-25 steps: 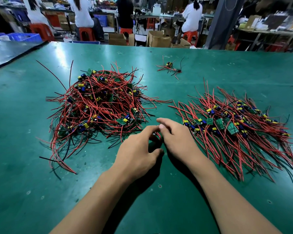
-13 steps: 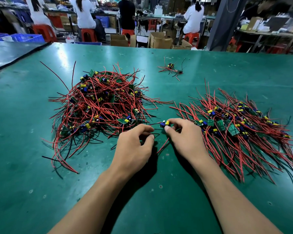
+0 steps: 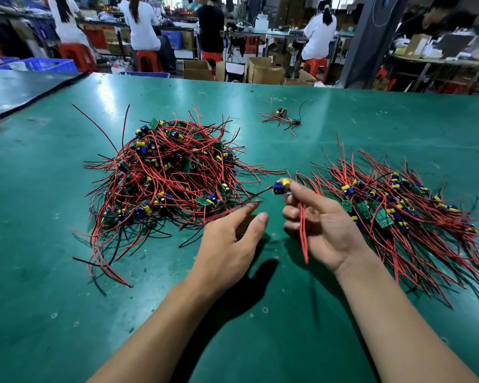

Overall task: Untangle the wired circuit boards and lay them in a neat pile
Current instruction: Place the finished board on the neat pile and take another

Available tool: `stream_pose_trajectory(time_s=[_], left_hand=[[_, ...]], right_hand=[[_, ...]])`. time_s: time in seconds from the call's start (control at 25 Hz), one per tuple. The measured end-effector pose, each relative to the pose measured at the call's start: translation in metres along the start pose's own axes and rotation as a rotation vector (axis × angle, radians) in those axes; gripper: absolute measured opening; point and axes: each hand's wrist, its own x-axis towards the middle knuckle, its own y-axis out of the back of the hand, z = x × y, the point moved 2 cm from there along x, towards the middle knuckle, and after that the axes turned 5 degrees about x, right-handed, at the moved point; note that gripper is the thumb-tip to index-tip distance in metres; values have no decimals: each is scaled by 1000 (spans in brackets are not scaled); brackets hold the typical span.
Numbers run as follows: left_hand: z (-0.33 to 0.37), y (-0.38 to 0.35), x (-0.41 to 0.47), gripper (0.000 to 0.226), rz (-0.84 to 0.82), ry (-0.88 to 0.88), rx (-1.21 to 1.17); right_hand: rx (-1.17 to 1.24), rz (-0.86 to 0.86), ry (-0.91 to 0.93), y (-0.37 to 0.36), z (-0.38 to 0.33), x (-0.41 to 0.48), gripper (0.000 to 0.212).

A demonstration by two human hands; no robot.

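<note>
My right hand (image 3: 318,225) pinches one board (image 3: 280,187), its wires dangling toward me. The neat pile (image 3: 398,214) is just right of it. My left hand (image 3: 230,239) is loose and empty.

The right hand (image 3: 324,225) pinched a small circuit board (image 3: 281,186) above the green worktop (image 3: 67,299), its red wires hanging across the palm. The left hand (image 3: 230,241) lay just beside it, fingers straight. A tangled heap (image 3: 166,175) sat to the left, a combed pile (image 3: 398,211) to the right, and a stray cluster (image 3: 282,117) farther back.
</note>
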Motion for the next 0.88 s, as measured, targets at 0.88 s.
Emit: stream_pose_trajectory(time_s=[0.88], left_hand=[[2,10,6,12,9,318,-743]], right_hand=[[-192,-135,-61,-4,24,6,35]])
